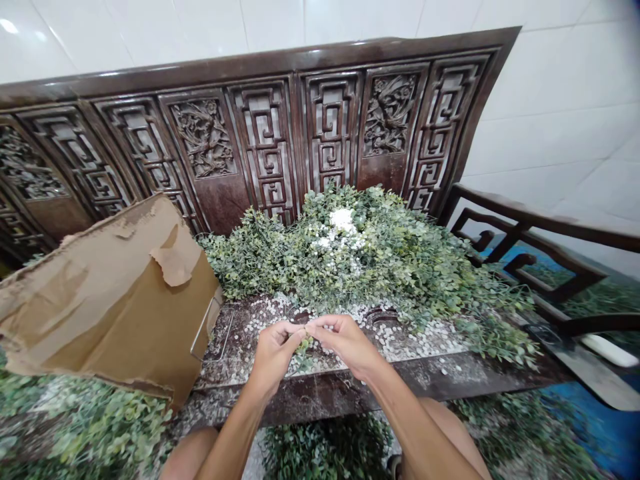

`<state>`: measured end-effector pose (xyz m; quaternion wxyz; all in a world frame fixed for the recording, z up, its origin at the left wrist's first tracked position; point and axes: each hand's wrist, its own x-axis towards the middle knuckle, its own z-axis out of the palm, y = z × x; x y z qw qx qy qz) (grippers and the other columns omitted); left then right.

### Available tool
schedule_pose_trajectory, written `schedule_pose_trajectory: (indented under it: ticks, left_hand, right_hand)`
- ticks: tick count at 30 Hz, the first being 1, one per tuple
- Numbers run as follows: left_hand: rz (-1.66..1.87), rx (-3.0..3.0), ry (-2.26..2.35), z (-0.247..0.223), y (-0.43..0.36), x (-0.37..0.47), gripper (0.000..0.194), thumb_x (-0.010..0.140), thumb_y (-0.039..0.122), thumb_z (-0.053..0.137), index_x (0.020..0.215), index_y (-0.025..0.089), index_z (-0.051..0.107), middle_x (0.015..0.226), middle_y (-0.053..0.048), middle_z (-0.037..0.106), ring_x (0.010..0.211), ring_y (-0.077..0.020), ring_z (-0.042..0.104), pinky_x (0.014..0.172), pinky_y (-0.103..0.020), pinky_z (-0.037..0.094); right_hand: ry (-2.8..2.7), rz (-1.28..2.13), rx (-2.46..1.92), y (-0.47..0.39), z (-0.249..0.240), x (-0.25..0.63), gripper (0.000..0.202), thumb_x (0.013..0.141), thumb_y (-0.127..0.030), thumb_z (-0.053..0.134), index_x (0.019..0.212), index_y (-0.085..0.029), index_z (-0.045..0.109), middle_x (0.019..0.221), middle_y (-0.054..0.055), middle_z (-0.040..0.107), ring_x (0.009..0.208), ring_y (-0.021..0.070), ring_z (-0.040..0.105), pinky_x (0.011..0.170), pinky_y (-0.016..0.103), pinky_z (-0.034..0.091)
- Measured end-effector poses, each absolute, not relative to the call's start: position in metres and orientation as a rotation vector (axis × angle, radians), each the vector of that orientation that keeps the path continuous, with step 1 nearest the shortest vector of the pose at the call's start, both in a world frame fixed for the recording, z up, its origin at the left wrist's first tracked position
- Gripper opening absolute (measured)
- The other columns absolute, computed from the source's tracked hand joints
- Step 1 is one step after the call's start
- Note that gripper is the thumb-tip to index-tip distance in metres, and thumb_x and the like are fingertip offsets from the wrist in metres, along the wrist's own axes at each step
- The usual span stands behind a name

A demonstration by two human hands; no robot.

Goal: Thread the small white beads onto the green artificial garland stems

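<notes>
Head view: one leafy sprig point(307, 345), green, small, is held above the front part of the worktop point(370, 392), a dark wooden bench seat. The sprig is pinched near its top by the fingers of the left hand point(274, 343) and the right hand point(345, 341), thumb and forefinger being pressed together on each and the fingertips of the two hands meeting; the exact grip of each is partly hidden. Behind the hands, a broad heap of leafy green foliage point(270, 257) is piled against the carved, fretted backrest point(223, 200); on its upper middle a small mound of white pieces point(342, 219) is borne. Small pale discs point(430, 343) are strewn over the seat between heap and front edge. To the left, a torn brown cardboard box point(115, 327) is set at a tilt, with a bent wire frame point(203, 327) placed beside its right edge. At the far right, a white elongated object point(610, 351) is laid on the flat arm of the bench. Further foliage point(325, 443) is seen below the front edge. White wall tiles point(555, 80) are shown behind.
</notes>
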<state>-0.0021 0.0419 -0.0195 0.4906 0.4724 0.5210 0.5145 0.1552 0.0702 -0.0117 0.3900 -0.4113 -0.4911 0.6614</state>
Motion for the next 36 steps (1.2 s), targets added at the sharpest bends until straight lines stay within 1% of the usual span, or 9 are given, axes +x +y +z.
schedule_pose_trajectory:
  ticks: [3,8,11,15,18,23,27,33,36]
  left_hand:
    - [1.262,1.101,1.248,-0.022,0.044,0.000,0.019,0.072,0.034,0.073,0.074,0.015,0.071,0.077,-0.005,0.073,0.078,-0.0190,0.064,0.075,-0.028,0.047]
    - [1.267,1.063,1.243,-0.022,0.044,0.001,0.024,0.069,0.039,0.074,0.073,0.015,0.072,0.075,-0.006,0.073,0.076,-0.0190,0.065,0.074,-0.028,0.048]
    - [1.271,1.042,1.254,-0.021,0.044,0.002,0.025,0.067,0.039,0.077,0.074,0.015,0.072,0.075,-0.006,0.074,0.076,-0.0195,0.065,0.074,-0.029,0.049]
    - [1.284,1.026,1.266,-0.023,0.044,0.002,0.025,0.067,0.038,0.077,0.075,0.015,0.072,0.076,-0.006,0.074,0.077,-0.0193,0.066,0.074,-0.029,0.049]
    - [1.287,1.018,1.251,-0.027,0.045,0.002,0.023,0.066,0.037,0.077,0.075,0.015,0.073,0.076,-0.006,0.074,0.078,-0.0191,0.066,0.075,-0.028,0.049]
    - [1.298,1.037,1.263,-0.033,0.045,0.002,0.021,0.069,0.035,0.075,0.076,0.015,0.073,0.076,-0.005,0.074,0.076,-0.0179,0.065,0.073,-0.027,0.048]
    - [1.303,1.031,1.274,-0.031,0.045,0.003,0.024,0.067,0.037,0.077,0.075,0.015,0.073,0.074,-0.005,0.073,0.076,-0.0188,0.065,0.072,-0.028,0.048]
    - [1.293,1.027,1.302,-0.029,0.045,0.001,0.027,0.067,0.039,0.077,0.076,0.014,0.072,0.075,-0.006,0.073,0.077,-0.0190,0.064,0.074,-0.028,0.048]
    - [1.314,1.008,1.291,-0.032,0.045,-0.001,0.028,0.069,0.038,0.076,0.081,0.014,0.070,0.078,-0.005,0.072,0.077,-0.0173,0.064,0.074,-0.027,0.047]
  right_hand:
    - [-1.292,1.602,-1.066,0.071,-0.011,0.155,0.031,0.068,-0.046,0.076,0.079,-0.017,0.077,0.059,0.000,0.059,0.054,0.0106,0.041,0.053,0.025,0.029]
    - [-1.324,1.515,-1.071,0.071,-0.010,0.154,0.026,0.071,-0.042,0.072,0.076,-0.017,0.077,0.062,0.002,0.062,0.063,0.0154,0.051,0.057,0.026,0.036]
    - [-1.336,1.478,-1.104,0.071,-0.010,0.153,0.024,0.072,-0.040,0.071,0.077,-0.017,0.077,0.068,0.003,0.067,0.066,0.0167,0.055,0.061,0.027,0.039]
    - [-1.361,1.457,-1.124,0.072,-0.012,0.154,0.021,0.072,-0.037,0.070,0.077,-0.017,0.077,0.077,0.005,0.072,0.073,0.0194,0.060,0.069,0.030,0.043]
    - [-1.378,1.447,-1.105,0.073,-0.014,0.153,0.020,0.072,-0.035,0.070,0.077,-0.017,0.077,0.080,0.006,0.074,0.077,0.0215,0.063,0.074,0.032,0.045]
    - [-1.443,1.379,-1.086,0.074,-0.017,0.152,0.018,0.074,-0.032,0.067,0.076,-0.017,0.077,0.080,0.007,0.075,0.080,0.0240,0.066,0.076,0.034,0.046]
    - [-1.494,1.353,-1.087,0.075,-0.018,0.152,0.017,0.075,-0.028,0.064,0.077,-0.017,0.077,0.079,0.007,0.075,0.080,0.0244,0.066,0.075,0.034,0.047]
    - [-1.420,1.383,-1.084,0.073,-0.019,0.150,0.020,0.074,-0.033,0.067,0.078,-0.018,0.078,0.079,0.007,0.075,0.082,0.0245,0.065,0.075,0.034,0.047]
    - [-1.335,1.449,-1.105,0.072,-0.020,0.148,0.021,0.072,-0.035,0.069,0.078,-0.018,0.078,0.078,0.006,0.074,0.078,0.0223,0.064,0.072,0.032,0.045]
